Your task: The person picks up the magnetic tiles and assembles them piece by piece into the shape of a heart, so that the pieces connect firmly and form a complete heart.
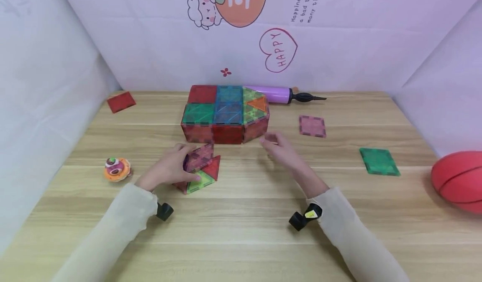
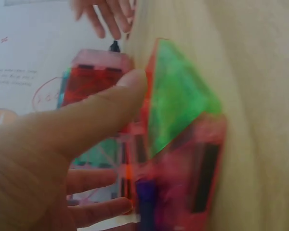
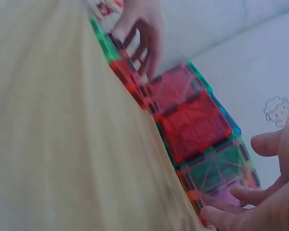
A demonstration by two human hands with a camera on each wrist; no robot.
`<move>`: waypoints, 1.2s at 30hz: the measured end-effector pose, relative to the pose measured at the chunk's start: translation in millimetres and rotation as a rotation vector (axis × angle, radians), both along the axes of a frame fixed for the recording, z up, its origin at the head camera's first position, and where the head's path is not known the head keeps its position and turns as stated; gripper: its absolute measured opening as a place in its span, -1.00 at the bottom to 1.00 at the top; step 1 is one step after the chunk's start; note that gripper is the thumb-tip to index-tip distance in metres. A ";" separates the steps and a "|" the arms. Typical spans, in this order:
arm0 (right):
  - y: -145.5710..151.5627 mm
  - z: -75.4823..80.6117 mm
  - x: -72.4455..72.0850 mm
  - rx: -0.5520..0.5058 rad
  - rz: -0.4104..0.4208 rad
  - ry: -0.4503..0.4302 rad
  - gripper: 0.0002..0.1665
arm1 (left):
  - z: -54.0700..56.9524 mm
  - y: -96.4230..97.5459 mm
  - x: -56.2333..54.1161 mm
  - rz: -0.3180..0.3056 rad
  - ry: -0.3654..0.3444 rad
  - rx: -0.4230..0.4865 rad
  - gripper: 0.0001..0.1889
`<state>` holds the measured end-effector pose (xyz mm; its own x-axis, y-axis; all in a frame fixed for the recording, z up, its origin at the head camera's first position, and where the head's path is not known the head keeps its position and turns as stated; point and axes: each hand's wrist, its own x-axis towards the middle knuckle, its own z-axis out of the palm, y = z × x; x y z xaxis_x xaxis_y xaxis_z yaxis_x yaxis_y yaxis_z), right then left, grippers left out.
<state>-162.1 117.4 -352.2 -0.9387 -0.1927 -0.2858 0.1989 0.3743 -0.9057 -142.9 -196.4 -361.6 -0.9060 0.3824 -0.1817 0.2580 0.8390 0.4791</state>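
Note:
A small piece of joined magnetic tiles sits in front of my left hand [image 1: 171, 165]: a pink tile [image 1: 200, 158] tilts up at its back, above a yellow-green triangle [image 1: 201, 182] and a red triangle [image 1: 213, 168]. My left hand grips this piece, thumb at the front, fingers behind. Beyond it stands a long closed box of magnetic tiles [image 1: 228, 134], red and pink along its side, with green, blue and yellow-green on top and an orange triangle [image 1: 257, 103]. My right hand [image 1: 284, 151] hovers by the box's right end with loosely bent, empty fingers.
Loose tiles lie around: red [image 1: 121, 102] at back left, pink [image 1: 312, 126] and green [image 1: 379, 161] on the right. A purple hand pump [image 1: 276, 94] lies behind the box. A cake-like toy [image 1: 117, 169] is left, a red ball [image 1: 461, 181] far right. White cloth walls surround the table.

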 end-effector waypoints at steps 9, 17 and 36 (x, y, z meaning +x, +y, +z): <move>-0.5 -5.4 16.5 -0.021 0.087 -0.003 -0.41 | -6.6 4.2 -2.6 -0.070 0.154 -0.085 -0.33; 12.0 -10.4 19.2 0.006 0.092 0.002 -0.43 | -2.5 -2.0 -10.1 -0.197 0.196 -0.057 -0.50; 61.2 -4.4 15.6 0.077 0.094 0.005 -0.32 | -3.7 -26.1 -26.5 -0.081 0.158 0.125 -0.85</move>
